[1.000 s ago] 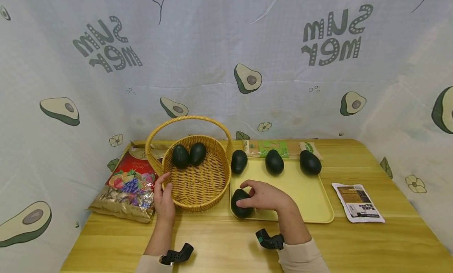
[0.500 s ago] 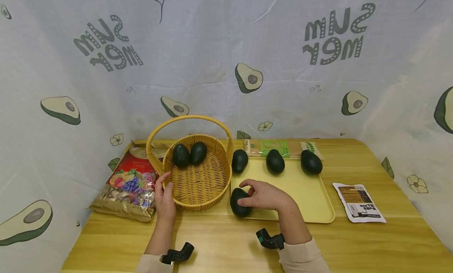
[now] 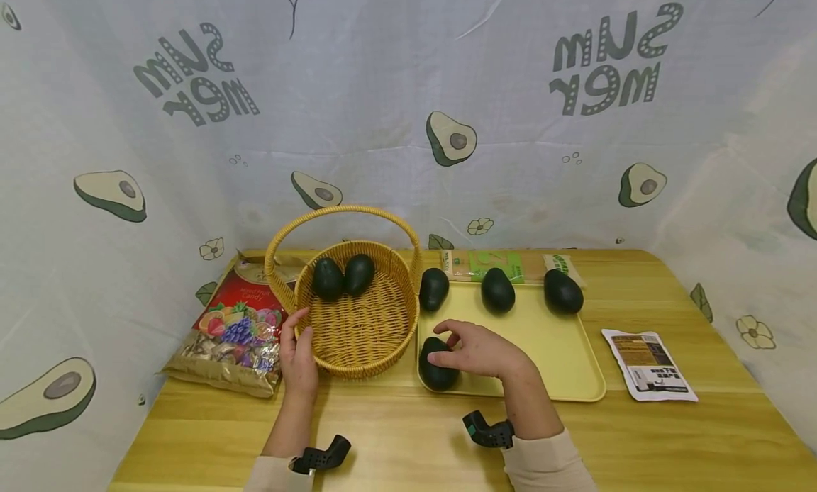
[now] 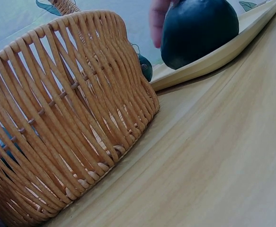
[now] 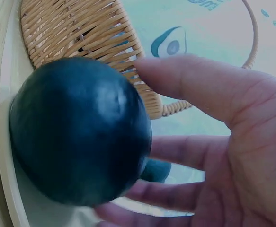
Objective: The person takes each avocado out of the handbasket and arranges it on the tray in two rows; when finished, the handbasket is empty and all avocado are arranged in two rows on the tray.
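Avocado kinda lower center, our right hand curled round it, left hand loosely spread against basket

You are seeing "Mixed Fruit Candy" showing on the red-and-gold bag. The cloth backdrop is displaying "SUMMER" twice, mirrored, over two lines. Print on the white-edged pouch and long packet is proving illegible.
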Tool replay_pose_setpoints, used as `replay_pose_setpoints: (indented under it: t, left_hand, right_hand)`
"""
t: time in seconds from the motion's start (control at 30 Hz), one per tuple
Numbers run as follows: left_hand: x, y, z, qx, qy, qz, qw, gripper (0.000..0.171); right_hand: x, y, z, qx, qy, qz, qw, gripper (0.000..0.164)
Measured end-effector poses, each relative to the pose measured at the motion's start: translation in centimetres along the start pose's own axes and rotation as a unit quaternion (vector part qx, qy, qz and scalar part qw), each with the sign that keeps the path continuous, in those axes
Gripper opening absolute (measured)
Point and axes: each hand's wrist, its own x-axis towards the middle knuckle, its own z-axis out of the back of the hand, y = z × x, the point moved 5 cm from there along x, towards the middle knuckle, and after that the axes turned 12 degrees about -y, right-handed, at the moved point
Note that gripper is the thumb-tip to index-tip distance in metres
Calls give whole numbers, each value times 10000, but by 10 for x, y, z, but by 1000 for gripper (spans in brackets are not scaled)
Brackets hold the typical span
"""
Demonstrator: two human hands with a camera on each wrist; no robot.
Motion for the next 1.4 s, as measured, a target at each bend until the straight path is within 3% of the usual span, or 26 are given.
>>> replay_pose_setpoints:
  t: [0.2,0.37,0.5,0.6,0.77,0.9,1.03,1.4]
  left_hand:
    - [1,0,-1,60,-44,-9,10000,36]
    - [0,-1,-1,80,-70,-55,9999,36]
    - [0,-2,0,82,-57,-48,9999,36]
    - [0,-2,1,84,-36,-63,9999,36]
    - [2,0,0,-5,-23,-130,9999,35]
    - [3,1,-2,-68,-32,-147,9999,35]
    - [2,0,-3,-106,-55,-202,9997,35]
    - [2,0,-3,-66,-49,-134,9999,35]
  right_hand:
    - [0,9,18,463,-1094,459,9919,57]
    - [-12,25,34,814,-2292,1087,9639,42]
    - [-22,45,35,958,-2759,1557,9437,34]
    - [-26,64,23,926,-2734,1813,9401,32]
    - [-25,92,-9,890,-2276,1966,9495,34]
    - [-13,108,-30,1318,-1939,1850,9544,34]
    - [12,122,-46,1651,-1837,1583,9560,33]
    - [103,153,-64,1262,-1680,661,9754,57]
